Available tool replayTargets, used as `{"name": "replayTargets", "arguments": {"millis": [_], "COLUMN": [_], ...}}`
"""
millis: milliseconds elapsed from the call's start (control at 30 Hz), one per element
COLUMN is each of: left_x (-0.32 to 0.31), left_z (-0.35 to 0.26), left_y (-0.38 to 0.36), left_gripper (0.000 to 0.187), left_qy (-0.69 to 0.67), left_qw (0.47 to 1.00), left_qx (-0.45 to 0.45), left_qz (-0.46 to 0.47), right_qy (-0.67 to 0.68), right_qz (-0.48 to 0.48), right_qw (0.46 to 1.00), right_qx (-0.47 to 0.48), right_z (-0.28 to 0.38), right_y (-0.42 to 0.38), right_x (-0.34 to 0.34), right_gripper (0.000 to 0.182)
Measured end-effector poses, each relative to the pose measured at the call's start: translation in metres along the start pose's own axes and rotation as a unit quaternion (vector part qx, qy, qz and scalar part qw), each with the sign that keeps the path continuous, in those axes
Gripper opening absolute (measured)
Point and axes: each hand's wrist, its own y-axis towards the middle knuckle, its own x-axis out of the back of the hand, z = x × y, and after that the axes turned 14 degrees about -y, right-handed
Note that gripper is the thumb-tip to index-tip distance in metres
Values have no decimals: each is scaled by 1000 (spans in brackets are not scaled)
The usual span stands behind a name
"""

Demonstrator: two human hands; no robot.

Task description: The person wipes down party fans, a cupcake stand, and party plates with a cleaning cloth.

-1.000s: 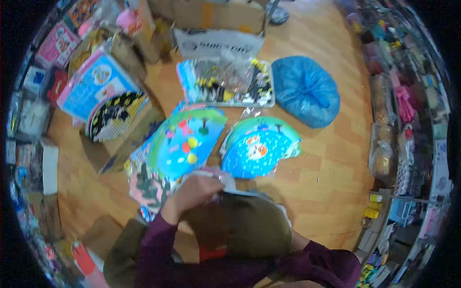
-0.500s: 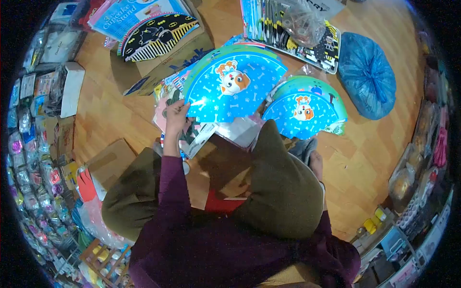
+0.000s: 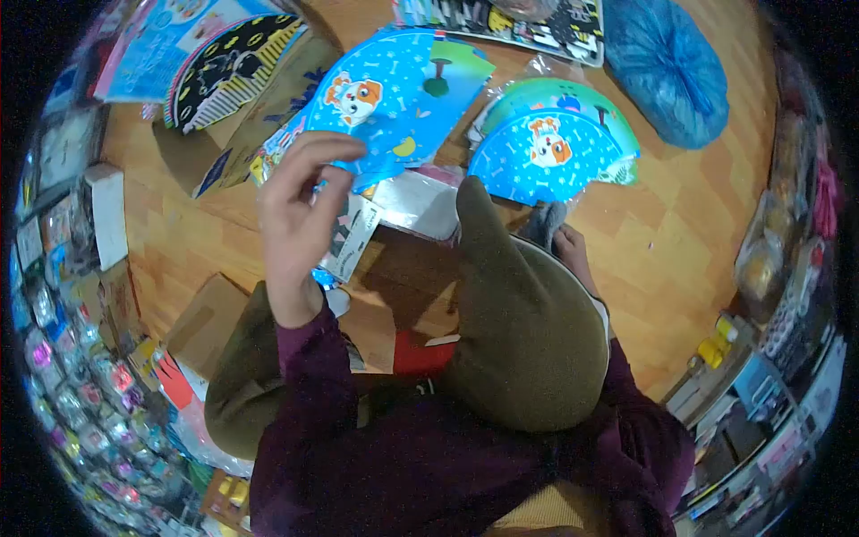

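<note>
My left hand (image 3: pixel 300 219) is raised, its fingers bent and the thumb apart from them, with nothing visible between. Its fingertips overlap the lower left of a blue fan-shaped card sheet (image 3: pixel 385 112) printed with a puppy and bones. A green sheet with a tree (image 3: pixel 456 67) shows at that sheet's right side. Farther right lies a smaller blue puppy fan sheet (image 3: pixel 532 174) over a green one (image 3: pixel 555 94). My right hand (image 3: pixel 574 251) is low beside my right knee, next to a grey sock (image 3: pixel 542 224); the knee partly hides it, and I cannot tell its grip.
At the upper left a cardboard box (image 3: pixel 255 125) holds a black bat-print fan sheet (image 3: pixel 228 76) and a pink-blue packet (image 3: pixel 170 45). A blue plastic bag (image 3: pixel 667 76) sits at the upper right. Clear packaging (image 3: pixel 416 206) lies before me. Packed goods (image 3: pixel 80 385) line the left.
My left hand has come off the big blue sheet's left corner and risen toward the camera. More of the green sheet now shows at its right. The whole view has shifted.
</note>
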Motion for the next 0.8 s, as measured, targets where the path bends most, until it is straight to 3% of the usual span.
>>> {"name": "replayTargets", "arguments": {"millis": [67,100,133,233,267,333,367,433,567,633,733,800], "left_x": [-23,-32,-42,-66,-70,-77,-78,-77,-90,-94,-101,-101], "left_z": [-25,-35,-46,-80,-78,-73,-74,-79,-90,-95,-100,-96], "left_y": [-14,-25,-27,-23,-18,-4,-2,-1,-10,-12,-15,-12], "left_gripper": [28,29,29,22,22,18,18,26,38,23,32,33], "left_qy": [-247,-401,-401,-475,-475,-543,-544,-469,-476,-461,-481,-482], "left_qw": [968,912,911,831,828,694,687,611,583,603,639,616], "left_qx": [4,38,39,-102,-101,-192,-190,-215,-209,-234,-217,-227], "left_qz": [46,73,85,273,280,431,442,600,625,608,560,581], "right_qy": [33,39,11,-28,-53,-29,-21,-60,-85,-77,-89,-106], "right_qz": [-24,-34,-26,-31,-36,0,-11,-2,-69,-75,-68,-58], "right_qw": [998,998,999,999,997,999,999,998,991,991,990,989], "right_qx": [38,38,34,17,31,33,35,7,71,82,90,86], "right_z": [-21,-23,-24,-12,-10,-18,-20,-14,-3,-2,-20,-24], "right_y": [16,16,16,8,9,12,13,9,4,5,16,21], "right_x": [0,1,1,-3,-5,-3,-2,-1,-3,-5,-6,-6], "right_gripper": [20,20,19,18,18,20,20,20,20,20,21,21]}}
